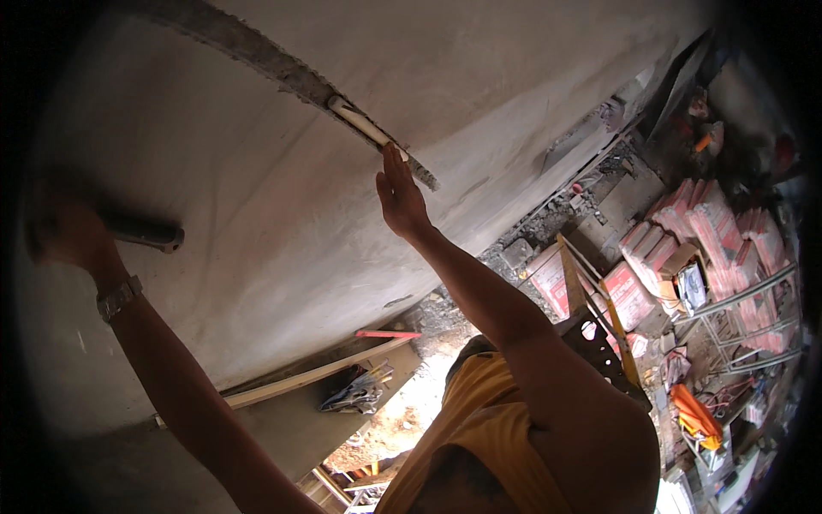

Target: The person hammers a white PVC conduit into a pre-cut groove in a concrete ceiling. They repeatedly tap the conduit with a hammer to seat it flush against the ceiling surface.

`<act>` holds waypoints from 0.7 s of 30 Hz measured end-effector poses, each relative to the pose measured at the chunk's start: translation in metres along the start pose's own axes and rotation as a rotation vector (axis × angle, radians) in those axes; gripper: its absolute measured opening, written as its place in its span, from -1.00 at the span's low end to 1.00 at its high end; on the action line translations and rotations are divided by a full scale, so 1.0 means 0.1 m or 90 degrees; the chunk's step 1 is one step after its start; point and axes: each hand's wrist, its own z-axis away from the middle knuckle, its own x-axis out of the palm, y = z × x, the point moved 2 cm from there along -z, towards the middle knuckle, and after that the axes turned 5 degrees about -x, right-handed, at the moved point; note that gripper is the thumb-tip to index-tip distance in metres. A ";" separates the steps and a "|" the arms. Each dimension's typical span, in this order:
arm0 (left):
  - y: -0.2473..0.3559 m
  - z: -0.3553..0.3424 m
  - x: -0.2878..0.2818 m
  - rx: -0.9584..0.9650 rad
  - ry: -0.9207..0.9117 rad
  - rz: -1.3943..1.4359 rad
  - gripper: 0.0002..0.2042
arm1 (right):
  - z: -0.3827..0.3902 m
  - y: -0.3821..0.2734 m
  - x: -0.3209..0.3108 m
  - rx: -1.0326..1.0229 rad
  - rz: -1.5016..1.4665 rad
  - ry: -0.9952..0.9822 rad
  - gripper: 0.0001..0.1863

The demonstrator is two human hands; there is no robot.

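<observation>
A long groove (pixel 282 70) is cut slantwise into the grey plastered wall (pixel 257 171). In its lower stretch lies a short white pipe (pixel 360 121). My right hand (pixel 401 199) is open, its fingers stretched out together, with the fingertips at the pipe's lower end. Off to the left, my left hand (pixel 73 238), with a metal-banded watch (pixel 119 299) on the wrist, is closed round a dark, bar-like tool (pixel 141 230) that points right along the wall. Motion and shadow blur these fingers, and the tool's far end is hidden.
A ladder's yellow-edged frame (pixel 618 330) rises beside me. Below right are stacked red-and-white packages (pixel 668 248), metal tube frames (pixel 745 300) and an orange cloth-like item (pixel 695 417). A ledge (pixel 291 433) under the wall carries a wooden strip (pixel 317 368) and a plastic bag (pixel 355 390).
</observation>
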 end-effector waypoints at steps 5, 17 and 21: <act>0.08 -0.05 -0.01 -0.005 0.009 0.006 -0.44 | 0.00 0.06 0.01 -0.013 -0.037 0.048 -0.42; 0.12 -0.09 0.00 -0.031 0.010 -0.004 -0.30 | 0.06 0.09 -0.08 -0.024 0.019 -0.006 -0.33; 0.25 -0.06 -0.02 -0.067 0.016 0.019 -0.22 | 0.12 0.09 -0.05 0.003 -0.002 0.006 -0.30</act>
